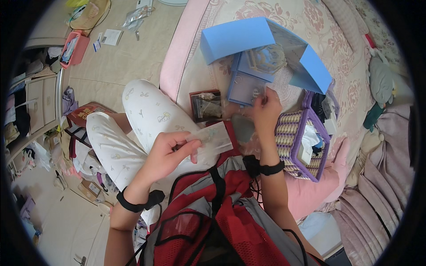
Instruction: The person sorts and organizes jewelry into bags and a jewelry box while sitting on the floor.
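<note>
My left hand grips small clear plastic bags above my lap. My right hand is at the right edge of a shallow blue box, its fingers pinched near small jewelry pieces; whether they hold one I cannot tell. A ring-like piece lies in the same box. Behind it, a clear faceted container rests on another blue part. A small dark red-edged box with plastic bags inside sits left of the blue box.
A large blue folding box stands open on the patterned bedspread. At right is a purple-trimmed woven basket holding assorted items, beside a pink cushion. A pink bin and loose packets lie on the floor at left.
</note>
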Tool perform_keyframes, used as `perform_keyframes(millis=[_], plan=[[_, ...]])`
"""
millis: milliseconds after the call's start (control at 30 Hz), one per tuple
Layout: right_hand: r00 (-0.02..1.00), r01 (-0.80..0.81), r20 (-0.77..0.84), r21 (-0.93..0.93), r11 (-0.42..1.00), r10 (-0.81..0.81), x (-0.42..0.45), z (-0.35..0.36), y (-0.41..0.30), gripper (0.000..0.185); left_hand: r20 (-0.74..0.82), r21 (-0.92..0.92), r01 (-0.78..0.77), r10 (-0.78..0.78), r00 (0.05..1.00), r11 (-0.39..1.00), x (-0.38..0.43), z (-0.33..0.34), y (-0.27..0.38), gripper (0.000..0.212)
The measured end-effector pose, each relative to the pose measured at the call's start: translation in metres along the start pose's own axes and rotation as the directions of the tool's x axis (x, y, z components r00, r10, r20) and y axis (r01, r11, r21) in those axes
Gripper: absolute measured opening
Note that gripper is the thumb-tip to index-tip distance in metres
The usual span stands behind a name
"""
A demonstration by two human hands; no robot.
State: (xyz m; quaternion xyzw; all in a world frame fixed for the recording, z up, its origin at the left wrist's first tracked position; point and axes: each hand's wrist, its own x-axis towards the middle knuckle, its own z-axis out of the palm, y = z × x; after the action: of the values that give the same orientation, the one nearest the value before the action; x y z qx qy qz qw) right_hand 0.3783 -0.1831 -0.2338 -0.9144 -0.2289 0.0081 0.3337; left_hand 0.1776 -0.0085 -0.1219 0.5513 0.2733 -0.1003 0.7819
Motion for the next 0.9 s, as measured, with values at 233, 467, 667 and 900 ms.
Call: perform_keyframes(millis=[233, 467, 667, 900], plan=[[0.922, -0.386, 0.225, 0.548, 0.742, 0.314, -0.013, -0.044, -0.006, 0.013, -0.077, 0.273, 0.034, -0.014, 0.997, 0.961, 0.035, 0.016, 0.021, 0.02], [0.93, -0.349, 0.176, 0.7, 0.623, 0.323, -0.022, -0.074, -0.048, 0.021, -0.104, 0.767, -0.325, 0.607, 0.788, 0.553, 0.066, 0.058, 0.013, 0.015], [0.944, -0.315, 0.186, 0.752, 0.579, 0.273, -0.032, -0.074, -0.071, 0.022, 0.165, 0.952, -0.301, 0.742, 0.65, 0.052, 0.071, 0.08, 0.004, 0.029], [0.972, -0.234, 0.133, 0.501, 0.833, 0.193, -0.024, -0.073, -0.082, 0.024, 0.309, 0.921, -0.39, 0.634, 0.709, -0.012, 0.072, 0.082, -0.007, 0.04]])
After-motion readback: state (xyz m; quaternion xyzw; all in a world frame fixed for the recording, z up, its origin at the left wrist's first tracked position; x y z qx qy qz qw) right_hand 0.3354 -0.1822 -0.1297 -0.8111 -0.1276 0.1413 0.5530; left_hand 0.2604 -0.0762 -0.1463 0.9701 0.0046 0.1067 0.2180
